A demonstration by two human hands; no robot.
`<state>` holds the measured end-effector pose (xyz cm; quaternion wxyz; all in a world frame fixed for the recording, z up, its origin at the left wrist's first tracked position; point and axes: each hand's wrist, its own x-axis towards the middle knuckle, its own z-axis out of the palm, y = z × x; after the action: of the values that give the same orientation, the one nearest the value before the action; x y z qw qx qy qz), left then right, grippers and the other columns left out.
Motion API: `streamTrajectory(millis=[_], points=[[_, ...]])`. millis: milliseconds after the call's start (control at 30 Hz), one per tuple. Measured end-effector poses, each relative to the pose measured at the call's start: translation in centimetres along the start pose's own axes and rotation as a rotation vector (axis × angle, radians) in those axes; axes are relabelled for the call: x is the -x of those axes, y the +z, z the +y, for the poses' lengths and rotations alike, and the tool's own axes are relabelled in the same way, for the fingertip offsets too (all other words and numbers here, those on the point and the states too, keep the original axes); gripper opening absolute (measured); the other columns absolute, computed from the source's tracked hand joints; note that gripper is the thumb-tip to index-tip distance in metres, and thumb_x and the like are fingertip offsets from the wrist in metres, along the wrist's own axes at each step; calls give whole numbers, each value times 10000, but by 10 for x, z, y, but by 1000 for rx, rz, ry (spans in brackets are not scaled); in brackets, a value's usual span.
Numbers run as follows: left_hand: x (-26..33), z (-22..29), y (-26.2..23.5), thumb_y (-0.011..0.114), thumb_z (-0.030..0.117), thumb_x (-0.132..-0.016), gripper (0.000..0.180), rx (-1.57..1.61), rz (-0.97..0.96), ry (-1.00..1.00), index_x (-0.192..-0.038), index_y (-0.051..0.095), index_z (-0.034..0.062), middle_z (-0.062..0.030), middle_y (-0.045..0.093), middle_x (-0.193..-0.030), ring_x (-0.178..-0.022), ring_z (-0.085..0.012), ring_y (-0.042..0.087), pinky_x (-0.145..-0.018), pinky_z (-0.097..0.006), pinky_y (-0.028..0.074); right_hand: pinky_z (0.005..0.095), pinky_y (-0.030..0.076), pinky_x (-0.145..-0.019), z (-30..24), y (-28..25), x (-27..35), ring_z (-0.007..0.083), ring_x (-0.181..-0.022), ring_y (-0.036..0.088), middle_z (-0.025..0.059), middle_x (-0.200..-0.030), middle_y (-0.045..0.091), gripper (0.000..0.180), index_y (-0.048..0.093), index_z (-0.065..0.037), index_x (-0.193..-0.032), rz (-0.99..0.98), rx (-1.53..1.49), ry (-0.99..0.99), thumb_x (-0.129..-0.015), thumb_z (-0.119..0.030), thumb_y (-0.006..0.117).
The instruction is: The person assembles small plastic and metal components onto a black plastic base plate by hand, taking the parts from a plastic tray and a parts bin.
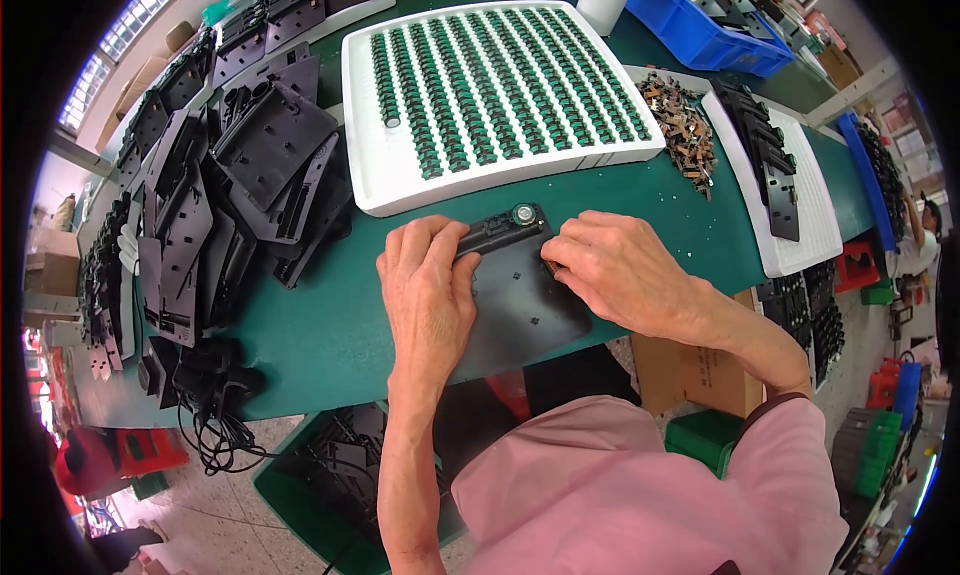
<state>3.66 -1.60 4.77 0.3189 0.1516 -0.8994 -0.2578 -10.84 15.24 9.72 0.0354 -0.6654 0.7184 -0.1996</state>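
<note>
A flat black plastic panel (525, 315) lies at the table's near edge, between my hands. Along its far side runs a raised strip, and a small round silvery part on a green piece (524, 215) sits at the strip's right end. My left hand (428, 280) is closed over the panel's far left corner, thumb on the strip. At the panel's right edge, the fingers of my right hand (622, 270) are pinched together. What lies between those fingertips is hidden by the fingers.
Beyond the panel stands a white tray (375, 190) with rows of small green parts. Black panels (270, 145) are heaped at the left. Small copper-coloured pieces (685, 125) lie at the right, beside a white tray (815, 210) holding black panels. Coiled cables (215, 445) hang off the near left edge.
</note>
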Motion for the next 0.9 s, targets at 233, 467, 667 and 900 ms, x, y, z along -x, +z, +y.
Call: streamTrajectory(millis=[233,467,667,900], points=[[2,-3,1,721,9,-788,268,3,5,0,-1052,674,19,-78,636,-1059,-1024,-301,561,-852,-412,429,454,464,-641,-6,-3,-8,351,-777,582,146,-804,567,226,554,-5,-819,-63,76,-24,-686,-72,724],[0,0,1,721,11,-790,268,5,4,-4,-1054,675,17,-78,638,-1063,-1032,-304,560,-858,-412,430,399,508,-625,5,6,-4,293,-726,641,128,-791,610,149,585,12,-773,45,-238,148,-722,-29,719],[0,1,-1,718,13,-811,254,5,-7,-32,-1061,678,4,-93,638,-1040,-1002,-301,569,-898,-394,437,235,500,-578,2,3,-2,68,-641,615,22,-766,644,159,594,-4,-781,-6,-675,613,-775,30,749],[0,2,-1,718,25,-821,247,0,-13,-28,-1063,678,2,-97,639,-1046,-1014,-303,570,-909,-395,438,291,505,-570,1,9,1,120,-636,653,60,-697,666,108,601,11,-836,126,-699,508,-791,12,699]])
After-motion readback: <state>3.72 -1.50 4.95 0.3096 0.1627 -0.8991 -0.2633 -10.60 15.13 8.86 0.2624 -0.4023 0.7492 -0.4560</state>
